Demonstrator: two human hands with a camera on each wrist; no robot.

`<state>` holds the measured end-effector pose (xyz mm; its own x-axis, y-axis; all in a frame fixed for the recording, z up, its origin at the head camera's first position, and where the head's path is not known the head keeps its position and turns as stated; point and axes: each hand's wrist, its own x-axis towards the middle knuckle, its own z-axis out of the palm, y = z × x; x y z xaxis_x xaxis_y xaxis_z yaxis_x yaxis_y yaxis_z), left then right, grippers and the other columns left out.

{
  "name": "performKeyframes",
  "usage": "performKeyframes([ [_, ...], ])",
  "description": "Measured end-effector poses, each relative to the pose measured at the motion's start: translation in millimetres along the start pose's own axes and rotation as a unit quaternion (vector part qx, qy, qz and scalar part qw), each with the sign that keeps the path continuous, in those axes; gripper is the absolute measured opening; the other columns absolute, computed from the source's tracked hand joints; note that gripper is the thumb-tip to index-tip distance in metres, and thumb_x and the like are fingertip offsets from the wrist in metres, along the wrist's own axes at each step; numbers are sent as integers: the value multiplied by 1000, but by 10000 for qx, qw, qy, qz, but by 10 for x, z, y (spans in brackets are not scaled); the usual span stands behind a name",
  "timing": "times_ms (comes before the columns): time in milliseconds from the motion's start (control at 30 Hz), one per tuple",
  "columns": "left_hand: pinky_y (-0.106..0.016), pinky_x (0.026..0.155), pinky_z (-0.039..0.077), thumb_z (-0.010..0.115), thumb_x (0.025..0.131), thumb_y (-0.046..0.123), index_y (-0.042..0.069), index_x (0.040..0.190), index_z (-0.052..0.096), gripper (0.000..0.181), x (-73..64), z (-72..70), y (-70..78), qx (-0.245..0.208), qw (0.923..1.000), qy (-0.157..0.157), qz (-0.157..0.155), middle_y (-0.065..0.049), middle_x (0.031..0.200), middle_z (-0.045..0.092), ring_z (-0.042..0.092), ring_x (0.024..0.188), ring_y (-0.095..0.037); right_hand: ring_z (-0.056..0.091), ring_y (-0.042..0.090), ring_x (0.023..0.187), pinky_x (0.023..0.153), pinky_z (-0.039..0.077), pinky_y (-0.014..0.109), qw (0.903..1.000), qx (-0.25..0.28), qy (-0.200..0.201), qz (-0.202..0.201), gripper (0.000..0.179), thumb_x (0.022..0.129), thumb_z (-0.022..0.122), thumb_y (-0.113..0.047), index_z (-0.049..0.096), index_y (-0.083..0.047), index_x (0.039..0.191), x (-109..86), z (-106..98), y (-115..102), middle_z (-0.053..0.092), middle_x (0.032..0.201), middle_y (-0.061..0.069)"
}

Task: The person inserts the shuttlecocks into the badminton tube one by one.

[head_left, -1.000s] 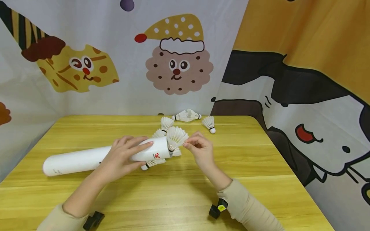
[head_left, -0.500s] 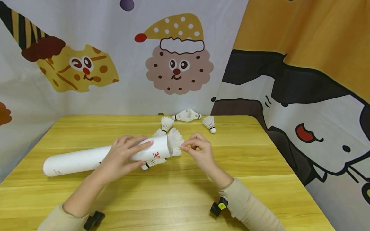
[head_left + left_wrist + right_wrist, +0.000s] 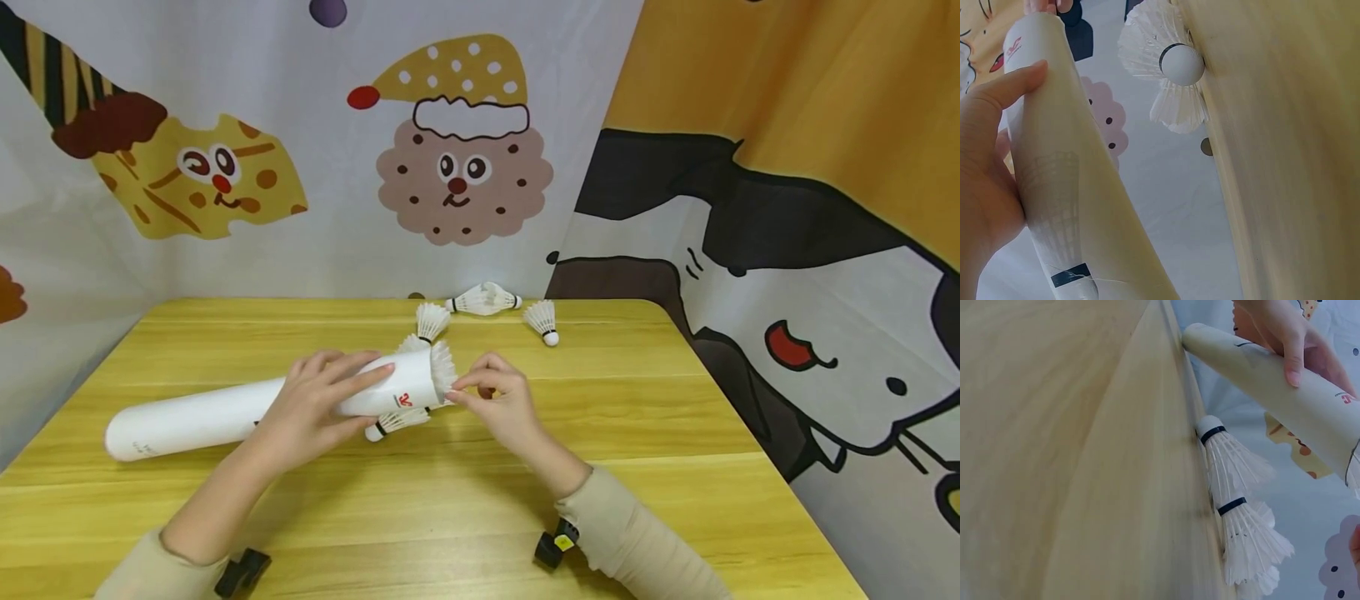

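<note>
My left hand (image 3: 318, 412) grips a long white cardboard shuttlecock tube (image 3: 198, 417) from above, holding it tilted with its mouth toward the right. At that mouth, the feather skirt of a shuttlecock (image 3: 443, 363) sticks out a little; its cork end is hidden inside. Thumb and forefinger of my right hand (image 3: 501, 402) pinch the skirt's lower edge. Close beneath and behind the tube lie loose shuttlecocks, one in front (image 3: 399, 422) and one behind (image 3: 431, 322). In the right wrist view, the tube (image 3: 1260, 372) is held by the left hand (image 3: 1291, 337), fingers wrapped over it.
Farther back on the wooden table (image 3: 675, 467), two shuttlecocks (image 3: 483, 300) lie skirt to skirt. Another shuttlecock (image 3: 542, 322) lies to their right, cork toward me. A printed curtain (image 3: 285, 83) hangs right behind the table's far edge.
The shuttlecock has slid left into the tube, from almost fully outside to only its skirt edge showing. My right hand moved left with it; the left hand kept its hold.
</note>
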<state>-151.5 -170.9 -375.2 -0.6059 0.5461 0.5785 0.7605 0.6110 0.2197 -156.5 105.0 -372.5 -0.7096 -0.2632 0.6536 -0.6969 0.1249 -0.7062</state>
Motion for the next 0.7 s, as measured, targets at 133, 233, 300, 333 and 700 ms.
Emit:
performKeyframes([
  [133,-51,87,30,85,68,22,29,140,51,80,-1,-5,-1,-5,10000,-2,-4,-5,138,52,46,111,-33,39,31,57,55,33,23,9998,81,-92,141,7,73,76,11,71,7,76,16,49,-27,52,75,20],
  [233,-51,87,30,85,67,21,29,140,51,81,-2,-7,2,7,10000,-5,-41,-5,138,51,46,111,-34,40,30,59,56,33,22,9990,121,-132,415,6,74,75,12,71,8,76,50,77,-48,54,78,17],
  [300,-51,87,30,86,67,20,29,140,51,82,-3,-9,3,12,10000,5,-71,-5,139,51,46,111,-34,41,27,62,58,33,22,9974,177,-158,678,6,74,76,10,72,7,77,61,99,46,55,79,15],
  [333,-51,87,30,86,66,20,29,140,51,82,-5,-10,2,7,10000,12,-82,-5,139,51,46,111,-34,41,25,64,58,33,22,9964,188,-183,809,6,74,76,9,73,5,77,68,107,97,56,79,13],
  [700,-48,85,29,87,67,19,29,139,53,80,-1,29,9,-203,9998,-70,10,-5,136,53,46,109,-29,44,14,65,56,38,21,9885,492,-769,1206,15,68,60,20,70,9,71,144,229,332,56,75,13],
])
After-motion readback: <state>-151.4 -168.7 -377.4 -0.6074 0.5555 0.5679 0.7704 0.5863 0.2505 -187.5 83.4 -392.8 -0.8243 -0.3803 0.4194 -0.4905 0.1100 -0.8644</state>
